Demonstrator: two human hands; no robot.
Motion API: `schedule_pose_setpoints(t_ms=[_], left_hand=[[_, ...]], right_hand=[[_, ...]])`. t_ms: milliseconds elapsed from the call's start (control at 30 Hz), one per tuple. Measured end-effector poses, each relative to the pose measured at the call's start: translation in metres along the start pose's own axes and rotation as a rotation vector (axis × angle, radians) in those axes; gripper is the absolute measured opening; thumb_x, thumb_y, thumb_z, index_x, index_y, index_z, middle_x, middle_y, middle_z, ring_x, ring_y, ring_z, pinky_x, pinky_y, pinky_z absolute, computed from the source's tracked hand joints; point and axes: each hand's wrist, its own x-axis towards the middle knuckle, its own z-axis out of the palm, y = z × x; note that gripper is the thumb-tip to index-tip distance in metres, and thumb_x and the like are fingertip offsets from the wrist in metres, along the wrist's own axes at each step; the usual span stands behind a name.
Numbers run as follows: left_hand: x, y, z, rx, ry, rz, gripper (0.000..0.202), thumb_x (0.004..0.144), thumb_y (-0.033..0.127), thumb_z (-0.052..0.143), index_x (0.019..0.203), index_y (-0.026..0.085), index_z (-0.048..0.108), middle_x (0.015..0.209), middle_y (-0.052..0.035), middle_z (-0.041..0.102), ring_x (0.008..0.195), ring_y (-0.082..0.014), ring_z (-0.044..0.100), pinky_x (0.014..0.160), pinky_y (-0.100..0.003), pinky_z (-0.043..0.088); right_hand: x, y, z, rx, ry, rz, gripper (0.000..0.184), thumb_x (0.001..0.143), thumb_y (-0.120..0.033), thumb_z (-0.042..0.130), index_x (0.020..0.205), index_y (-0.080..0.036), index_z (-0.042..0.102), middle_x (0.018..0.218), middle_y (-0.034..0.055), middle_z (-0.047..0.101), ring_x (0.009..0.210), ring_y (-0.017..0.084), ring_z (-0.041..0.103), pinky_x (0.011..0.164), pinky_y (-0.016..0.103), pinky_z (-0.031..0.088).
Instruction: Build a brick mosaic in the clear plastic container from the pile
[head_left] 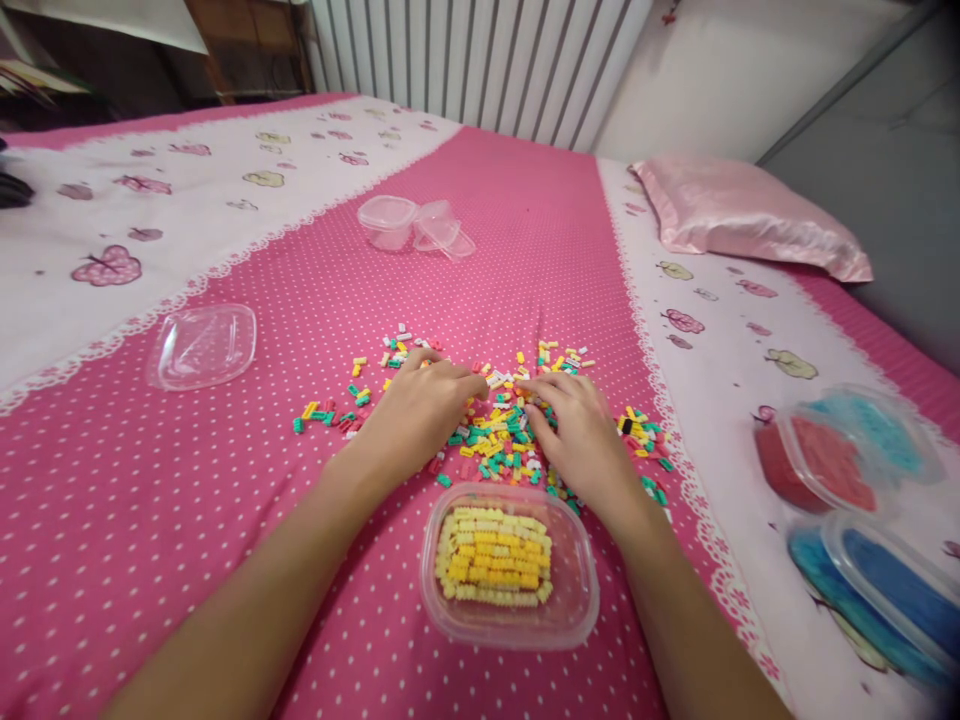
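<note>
Small building blocks (499,436) in yellow, green, red and white lie in a loose pile on the pink dotted bedspread. My left hand (426,405) rests over the pile's left side, back up, fingers bent down and apart; its thumb and some fingertips are hidden. On the right side of the pile, my right hand (576,428) reaches in with its fingers stretched and the thumb apart from them, touching blocks. Nearer to me, between my forearms, stands a clear plastic box (574,600) with neat rows of joined yellow blocks (495,555) inside.
A clear lid (206,347) lies at the left. Clear containers (388,220) sit farther back. Along the right edge are a box of red pieces (814,465), a teal-filled one (874,430) and blue ones (900,580). A pink pillow (750,215) lies at the back right.
</note>
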Motion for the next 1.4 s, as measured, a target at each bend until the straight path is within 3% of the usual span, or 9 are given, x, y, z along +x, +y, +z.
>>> schedule_pose_setpoints(t_ms=[367,667,933,1100,1300,1400], left_hand=[[0.002,-0.001,-0.002,-0.107,0.045,-0.120,0.009,0.084,0.009,0.072,0.085,0.016,0.067,0.082,-0.0018,0.070,0.079,-0.0174,0.063,0.070,-0.026,0.041],[0.003,0.000,-0.006,-0.053,0.056,-0.153,0.010,0.086,0.025,0.076,0.086,0.019,0.069,0.077,-0.0011,0.075,0.073,-0.0193,0.064,0.087,-0.038,0.040],[0.000,-0.004,-0.004,-0.094,0.112,-0.148,0.023,0.084,0.034,0.080,0.085,0.019,0.062,0.069,0.0003,0.069,0.069,-0.0190,0.061,0.084,-0.037,0.038],[-0.001,0.002,-0.006,-0.227,0.170,-0.070,0.029,0.095,0.048,0.063,0.093,0.020,0.053,0.065,0.0049,0.064,0.066,-0.0158,0.056,0.082,-0.033,0.038],[-0.002,0.012,-0.015,-0.363,0.170,0.093,0.049,0.095,0.067,0.047,0.080,0.021,0.045,0.072,0.0026,0.059,0.067,-0.0140,0.051,0.065,-0.025,0.035],[-0.001,0.014,-0.014,-0.362,0.180,0.173,0.055,0.091,0.073,0.046,0.075,0.021,0.042,0.067,0.0039,0.054,0.065,-0.0135,0.046,0.065,-0.026,0.033]], right_hand=[[0.001,-0.001,-0.003,0.000,-0.012,0.001,0.031,0.096,-0.019,0.050,0.120,-0.016,0.070,0.112,0.0123,0.071,0.106,0.031,0.060,0.096,0.048,0.046],[0.001,-0.001,-0.003,0.035,-0.018,0.026,0.032,0.096,-0.019,0.049,0.119,-0.015,0.071,0.101,0.0130,0.068,0.101,0.033,0.059,0.093,0.050,0.044],[0.002,-0.008,-0.011,0.249,0.027,0.040,0.029,0.096,-0.025,0.054,0.117,-0.016,0.072,0.106,0.0134,0.061,0.103,0.029,0.058,0.094,0.047,0.046],[0.001,-0.026,-0.028,0.502,-0.040,0.021,0.021,0.096,-0.022,0.058,0.112,-0.024,0.071,0.112,0.0042,0.073,0.107,0.020,0.065,0.094,0.036,0.048],[0.000,-0.036,-0.036,0.781,-0.208,0.016,0.015,0.094,-0.020,0.059,0.092,-0.024,0.073,0.090,0.0001,0.074,0.090,0.016,0.068,0.084,0.031,0.051],[0.001,-0.035,-0.035,0.923,-0.308,0.023,0.008,0.093,-0.023,0.061,0.092,-0.023,0.069,0.091,0.0006,0.071,0.087,0.016,0.068,0.080,0.032,0.053]])
